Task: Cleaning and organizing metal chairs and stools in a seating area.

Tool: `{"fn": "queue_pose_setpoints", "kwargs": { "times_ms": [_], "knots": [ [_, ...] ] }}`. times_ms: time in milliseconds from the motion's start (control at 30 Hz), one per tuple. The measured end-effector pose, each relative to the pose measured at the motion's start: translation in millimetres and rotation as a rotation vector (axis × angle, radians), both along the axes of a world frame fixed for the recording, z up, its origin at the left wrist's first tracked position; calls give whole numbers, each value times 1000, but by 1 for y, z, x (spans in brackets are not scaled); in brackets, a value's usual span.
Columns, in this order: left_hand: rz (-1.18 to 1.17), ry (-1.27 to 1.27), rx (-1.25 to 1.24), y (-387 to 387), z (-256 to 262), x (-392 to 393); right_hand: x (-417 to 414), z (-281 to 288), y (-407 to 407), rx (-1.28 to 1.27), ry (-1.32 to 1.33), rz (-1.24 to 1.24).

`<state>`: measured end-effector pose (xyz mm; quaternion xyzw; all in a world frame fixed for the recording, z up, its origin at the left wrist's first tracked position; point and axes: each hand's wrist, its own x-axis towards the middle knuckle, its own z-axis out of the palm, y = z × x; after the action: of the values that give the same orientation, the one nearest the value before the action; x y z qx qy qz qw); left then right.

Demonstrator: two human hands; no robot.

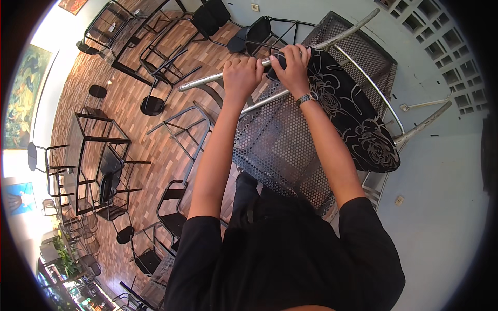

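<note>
In front of me a metal-framed chair with a black, floral-patterned padded seat (342, 101) lies tilted over a perforated metal tabletop (278, 144). Its worn silver tube legs stick out. My left hand (243, 76) grips one silver tube (202, 81) close to its lower-left end. A little further along the same tube, my right hand (292, 68), with a watch on the wrist, is wrapped over it beside the black padding. Part of the tube is hidden by my fingers. The chair's far leg (424, 124) points towards the wall.
A grey wall (435, 171) with ventilation blocks (447, 50) rises on the right. Black metal chairs (171, 217) and table frames (102, 138) stand across the wood-patterned floor (155, 128) to the left. Another perforated panel (373, 58) is behind the floral chair.
</note>
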<state>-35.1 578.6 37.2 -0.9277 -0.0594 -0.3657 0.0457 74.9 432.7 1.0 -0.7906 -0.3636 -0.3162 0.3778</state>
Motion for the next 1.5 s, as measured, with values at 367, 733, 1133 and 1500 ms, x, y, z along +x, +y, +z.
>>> {"fn": "queue_pose_setpoints", "kwargs": {
  "times_ms": [367,733,1133,1500],
  "knots": [
    [-14,-11,-16,-2,-2,4,-4,-8,6,50,31,25],
    [-27,36,-48,-3,4,2,-2,-8,-12,3,54,-9],
    [-20,41,-54,-1,2,1,-8,-5,-8,-76,-20,67],
    [-55,13,-74,2,0,-2,-48,-7,33,66,122,-8]
  ]
}}
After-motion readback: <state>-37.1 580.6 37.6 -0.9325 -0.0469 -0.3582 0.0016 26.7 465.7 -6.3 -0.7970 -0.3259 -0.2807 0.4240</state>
